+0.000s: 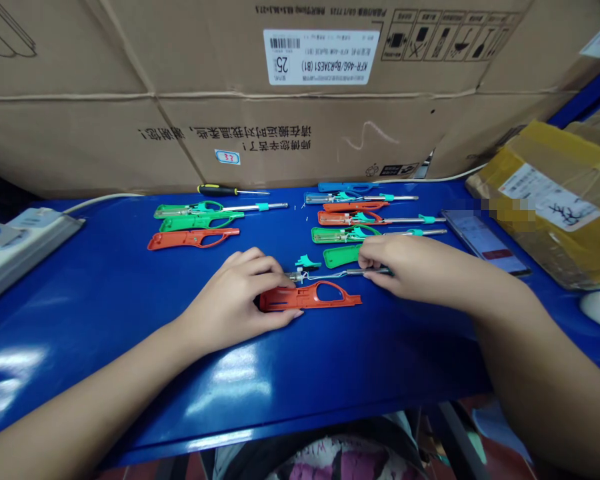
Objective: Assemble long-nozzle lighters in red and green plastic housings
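Left hand [243, 293] half curled, bridging the near end of the work, and it's got the orange shell half [307, 298] by its left end: thumb along the near edge, fingers bent over the far edge! The shell lies flat, hollow side up, its looped grip reaching out to the right, clear of my fingers. Just past my fingertips sits a clear lighter body [295, 275]; whether they press on it, I can't tell.

Over to the right hand [405, 267], and it's a pinch, thumb and forefinger closed on a metal tube [359, 272]! Thin wires [325, 275] run from that tube back to the clear body, lying just beyond the orange shell. A teal trigger piece [306, 261] rests just behind them, between my two hands, and a green shell half [341, 256] pokes out from beside my right knuckles.

Farther back on the blue table [155, 347], a green lighter [347, 235] with its innards showing lies beyond my right hand, and another orange half [193, 239] sits beyond my left, well apart from it.
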Demonstrator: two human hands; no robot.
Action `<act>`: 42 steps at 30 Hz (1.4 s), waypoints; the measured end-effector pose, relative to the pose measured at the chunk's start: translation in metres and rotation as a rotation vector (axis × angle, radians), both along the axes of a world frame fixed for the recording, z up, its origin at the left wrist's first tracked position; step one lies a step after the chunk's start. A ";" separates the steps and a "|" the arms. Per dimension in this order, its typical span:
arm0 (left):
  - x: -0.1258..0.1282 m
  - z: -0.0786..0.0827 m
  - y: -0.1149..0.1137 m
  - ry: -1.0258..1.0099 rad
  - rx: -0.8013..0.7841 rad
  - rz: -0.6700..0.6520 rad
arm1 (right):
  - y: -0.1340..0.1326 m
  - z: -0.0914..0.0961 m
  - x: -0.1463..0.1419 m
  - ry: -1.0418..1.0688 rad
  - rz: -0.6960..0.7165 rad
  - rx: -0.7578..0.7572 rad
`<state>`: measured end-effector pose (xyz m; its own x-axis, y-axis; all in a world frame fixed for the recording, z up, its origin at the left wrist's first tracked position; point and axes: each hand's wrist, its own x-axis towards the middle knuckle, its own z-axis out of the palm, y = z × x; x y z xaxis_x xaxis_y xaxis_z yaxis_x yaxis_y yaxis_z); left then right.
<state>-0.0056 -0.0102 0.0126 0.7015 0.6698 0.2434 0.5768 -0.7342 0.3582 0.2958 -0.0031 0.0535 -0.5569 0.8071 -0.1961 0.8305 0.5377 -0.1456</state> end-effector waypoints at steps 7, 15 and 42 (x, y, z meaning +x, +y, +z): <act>0.001 0.001 -0.003 0.016 -0.019 -0.032 | 0.002 -0.001 -0.005 -0.013 -0.025 0.033; 0.004 0.000 -0.009 0.001 -0.062 -0.071 | 0.004 0.002 0.002 0.054 0.007 0.046; -0.007 0.012 0.000 0.041 -0.085 -0.249 | 0.014 0.015 0.047 -0.044 -0.209 -0.135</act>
